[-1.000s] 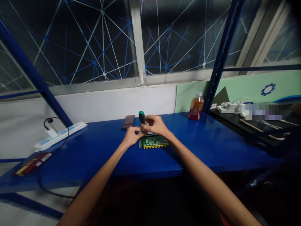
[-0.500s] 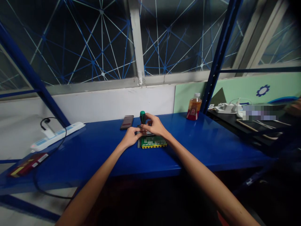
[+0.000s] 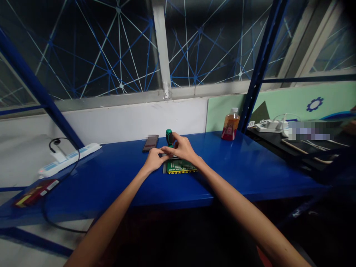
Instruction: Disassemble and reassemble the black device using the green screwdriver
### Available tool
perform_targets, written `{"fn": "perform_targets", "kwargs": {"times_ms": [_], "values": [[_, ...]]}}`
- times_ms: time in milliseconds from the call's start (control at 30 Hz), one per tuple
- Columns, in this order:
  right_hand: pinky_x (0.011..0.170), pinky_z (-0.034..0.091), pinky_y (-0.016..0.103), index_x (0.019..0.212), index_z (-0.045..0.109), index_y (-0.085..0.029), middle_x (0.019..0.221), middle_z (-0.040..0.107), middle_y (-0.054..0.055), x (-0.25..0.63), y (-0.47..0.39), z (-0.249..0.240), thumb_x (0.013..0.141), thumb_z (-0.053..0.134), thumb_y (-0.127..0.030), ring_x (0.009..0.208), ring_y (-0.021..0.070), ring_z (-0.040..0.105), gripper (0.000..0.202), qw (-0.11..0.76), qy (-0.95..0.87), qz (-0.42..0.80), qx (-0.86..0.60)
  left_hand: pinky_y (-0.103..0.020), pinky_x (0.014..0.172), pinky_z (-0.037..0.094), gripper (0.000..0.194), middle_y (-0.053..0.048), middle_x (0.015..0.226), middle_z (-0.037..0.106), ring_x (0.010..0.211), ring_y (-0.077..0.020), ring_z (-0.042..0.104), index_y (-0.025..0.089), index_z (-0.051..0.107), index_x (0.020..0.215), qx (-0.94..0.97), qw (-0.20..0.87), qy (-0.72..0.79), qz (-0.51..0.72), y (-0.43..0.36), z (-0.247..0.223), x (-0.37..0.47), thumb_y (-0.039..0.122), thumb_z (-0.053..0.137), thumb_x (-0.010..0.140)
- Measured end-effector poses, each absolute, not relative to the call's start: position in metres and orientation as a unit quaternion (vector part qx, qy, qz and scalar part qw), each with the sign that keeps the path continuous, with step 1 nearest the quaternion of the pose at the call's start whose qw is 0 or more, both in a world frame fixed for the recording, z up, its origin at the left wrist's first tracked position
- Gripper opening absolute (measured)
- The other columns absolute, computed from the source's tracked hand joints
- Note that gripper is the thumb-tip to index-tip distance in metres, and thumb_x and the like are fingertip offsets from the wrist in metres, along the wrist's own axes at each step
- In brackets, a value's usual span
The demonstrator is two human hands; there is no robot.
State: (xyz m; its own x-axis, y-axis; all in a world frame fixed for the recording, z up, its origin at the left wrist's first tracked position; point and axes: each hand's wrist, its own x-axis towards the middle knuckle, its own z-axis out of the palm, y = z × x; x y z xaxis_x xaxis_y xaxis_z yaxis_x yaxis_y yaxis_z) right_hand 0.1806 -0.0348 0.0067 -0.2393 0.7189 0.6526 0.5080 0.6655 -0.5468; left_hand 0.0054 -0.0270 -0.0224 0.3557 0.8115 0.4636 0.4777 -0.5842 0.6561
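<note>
Tabletop (image 3: 111,167), blue, spread beneath the right grip (image 3: 182,148). Wall (image 3: 125,122), white, seen beyond the grip; panel (image 3: 225,105), pale green, fitted farther right. Windows (image 3: 91,48), dark, line-patterned, framed above. Posts (image 3: 262,59), blue, placed either side.

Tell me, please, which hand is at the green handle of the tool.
The right hand: its fingers curl at the green handle, while the left hand sits lower, near the circuit board.

On the table (image 3: 236,170), circuit board (image 3: 181,166). Behind the board and left, phone (image 3: 150,144); behind and well right, bottle (image 3: 230,126); far left, power strip (image 3: 71,160); far left and nearer the front, box (image 3: 36,193); about its far part, left hand (image 3: 154,160), right hand (image 3: 183,147), screwdriver (image 3: 169,137).
</note>
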Motion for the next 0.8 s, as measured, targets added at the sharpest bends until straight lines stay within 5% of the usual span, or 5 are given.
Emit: {"fn": "perform_targets", "kwargs": {"times_ms": [167, 433, 600, 800], "values": [[0.058, 0.039, 0.029, 0.112, 0.053, -0.024, 0.086, 0.064, 0.001, 0.1799, -0.0356, 0.0059, 0.079, 0.059, -0.043, 0.059, 0.0135, 0.056, 0.039, 0.472, -0.788, 0.143, -0.37, -0.037, 0.077, 0.05, 0.024, -0.007, 0.08, 0.076, 0.079, -0.027, 0.069, 0.015, 0.078, 0.079, 0.797, 0.23, 0.404, 0.385, -0.03, -0.0178, 0.0043, 0.035, 0.066, 0.077], [0.057, 0.035, 0.028, 0.088, 0.051, -0.023, 0.074, 0.06, -0.001, 0.1811, -0.0312, 0.0028, 0.079, 0.059, -0.042, 0.06, 0.0141, 0.054, 0.023, 0.465, -0.789, 0.118, -0.383, -0.036, 0.084, 0.048, 0.021, -0.009, 0.093, 0.075, 0.088, -0.0261, 0.068, 0.016, 0.077, 0.086, 0.812, 0.197, 0.387, 0.39, -0.0296, -0.0209, 0.0038, 0.032, 0.069, 0.075], [0.054, 0.032, 0.027, 0.085, 0.047, -0.023, 0.065, 0.057, -0.001, 0.1804, -0.033, 0.0034, 0.078, 0.058, -0.051, 0.058, 0.0148, 0.051, 0.031, 0.458, -0.792, 0.104, -0.389, -0.036, 0.084, 0.049, 0.02, -0.009, 0.09, 0.076, 0.087, -0.0259, 0.068, 0.015, 0.077, 0.084, 0.807, 0.21, 0.396, 0.385, -0.0296, -0.0226, 0.0049, 0.03, 0.068, 0.076], [0.055, 0.034, 0.027, 0.085, 0.047, -0.022, 0.066, 0.058, -0.001, 0.1815, -0.0359, 0.0064, 0.081, 0.054, -0.043, 0.057, 0.0144, 0.053, 0.022, 0.469, -0.786, 0.116, -0.386, -0.037, 0.088, 0.048, 0.022, -0.009, 0.093, 0.076, 0.092, -0.027, 0.068, 0.015, 0.077, 0.088, 0.824, 0.218, 0.385, 0.353, -0.0338, -0.0192, 0.0067, 0.031, 0.064, 0.079]]}}
